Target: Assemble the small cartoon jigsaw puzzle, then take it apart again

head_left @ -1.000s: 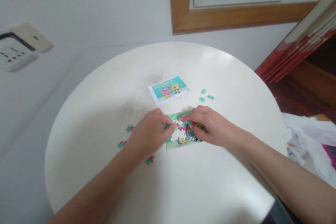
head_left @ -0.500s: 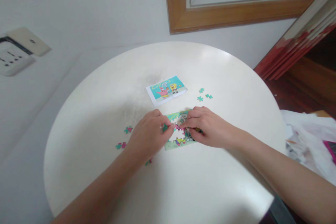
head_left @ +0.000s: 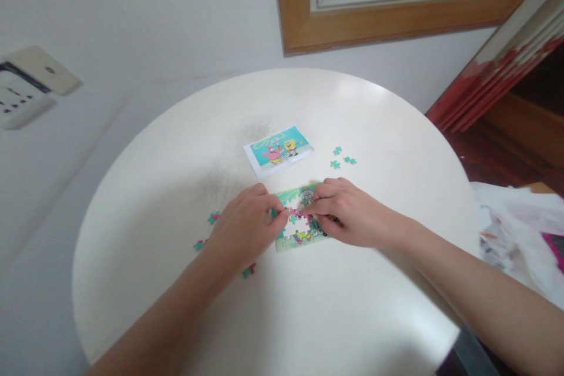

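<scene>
A small, partly assembled cartoon jigsaw puzzle (head_left: 302, 229) lies on the round white table (head_left: 343, 305), with a white gap in its middle. My left hand (head_left: 247, 226) rests at the puzzle's left edge, thumb and forefinger pinched at a small piece beside the gap. My right hand (head_left: 348, 211) covers the puzzle's right side, its fingertips pressing down near the same spot. The fingertips of both hands almost meet above the gap.
A reference picture card (head_left: 278, 150) lies beyond the puzzle. Three loose teal pieces (head_left: 342, 160) sit to its right; several more pieces (head_left: 214, 218) lie left of my left hand, one (head_left: 248, 271) near my wrist. White bags (head_left: 520, 235) are at right; a wall and window frame (head_left: 374, 17) behind.
Both hands have stayed on the puzzle, with the fingertips drawing slightly closer together over the gap. The view has shifted a little; nothing else on the table moved.
</scene>
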`<state>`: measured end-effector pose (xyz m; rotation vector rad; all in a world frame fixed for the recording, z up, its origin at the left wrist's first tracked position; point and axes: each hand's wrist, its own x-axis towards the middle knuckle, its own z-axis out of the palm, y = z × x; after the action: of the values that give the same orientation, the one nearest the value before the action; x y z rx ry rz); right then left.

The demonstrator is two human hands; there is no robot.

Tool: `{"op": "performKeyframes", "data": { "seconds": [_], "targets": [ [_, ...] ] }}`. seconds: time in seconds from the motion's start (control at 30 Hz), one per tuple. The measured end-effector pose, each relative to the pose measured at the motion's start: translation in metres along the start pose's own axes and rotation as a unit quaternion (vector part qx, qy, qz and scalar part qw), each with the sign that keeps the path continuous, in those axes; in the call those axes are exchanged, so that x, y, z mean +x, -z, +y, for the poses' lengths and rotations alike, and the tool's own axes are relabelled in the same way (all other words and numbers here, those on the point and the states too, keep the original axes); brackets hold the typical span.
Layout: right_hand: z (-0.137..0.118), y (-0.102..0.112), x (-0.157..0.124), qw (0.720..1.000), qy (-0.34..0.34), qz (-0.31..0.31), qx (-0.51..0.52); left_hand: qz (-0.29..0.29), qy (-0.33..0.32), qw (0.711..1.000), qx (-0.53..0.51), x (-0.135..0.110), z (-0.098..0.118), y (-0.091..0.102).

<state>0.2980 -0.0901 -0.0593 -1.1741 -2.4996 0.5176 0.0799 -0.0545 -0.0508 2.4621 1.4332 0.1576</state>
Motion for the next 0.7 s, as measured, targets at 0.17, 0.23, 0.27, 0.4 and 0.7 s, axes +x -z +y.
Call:
{"op": "performKeyframes", "data": {
  "seconds": [0.17, 0.23, 0.27, 0.4, 0.7],
  "targets": [
    [0.0000, 0.0001, -0.0002, 1.000, 0.000, -0.001, 0.003, -0.003, 0.009, 1.000, -0.020, -0.0009, -0.0030, 0.0070],
    [-0.0007, 0.0007, 0.0000, 1.000, -0.002, -0.004, 0.003, -0.012, 0.000, 0.999, -0.030, -0.0018, -0.0029, 0.0067],
    [-0.0011, 0.0011, 0.0002, 1.000, -0.004, -0.004, 0.004, -0.014, -0.007, 0.999, -0.033, -0.0024, -0.0027, 0.0060],
    [-0.0023, 0.0020, 0.0003, 1.000, -0.001, -0.002, 0.007, -0.014, -0.019, 0.999, -0.034, -0.0037, -0.0021, 0.0023],
    [-0.0019, 0.0018, -0.0001, 1.000, 0.006, 0.002, 0.012, -0.009, -0.028, 0.999, -0.034, -0.0025, -0.0058, -0.0008]
  ]
}}
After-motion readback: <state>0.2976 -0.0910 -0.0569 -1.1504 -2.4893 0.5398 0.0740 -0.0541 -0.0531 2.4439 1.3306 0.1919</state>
